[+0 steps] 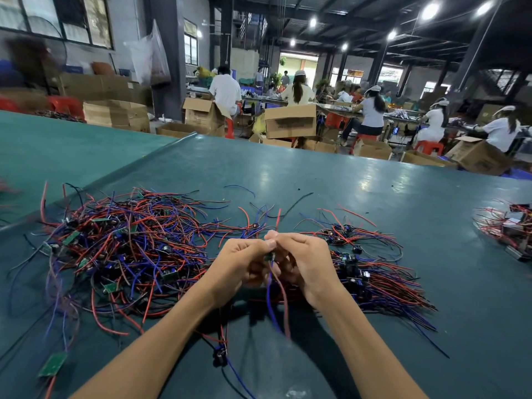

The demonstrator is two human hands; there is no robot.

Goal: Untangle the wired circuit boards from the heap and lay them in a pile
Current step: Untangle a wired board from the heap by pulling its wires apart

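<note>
A tangled heap (129, 249) of red, blue and black wired boards sprawls across the left of a broad green counter (374, 197), with a tidier pile (374, 277) at right. Between them, the left hand (244, 263) and right hand (302, 260) together pinch one small circuit board (269, 256) above the counter, its wires dangling.

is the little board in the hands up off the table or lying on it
Off it: left hand and right hand pinch the board; its wires dangle.
</note>
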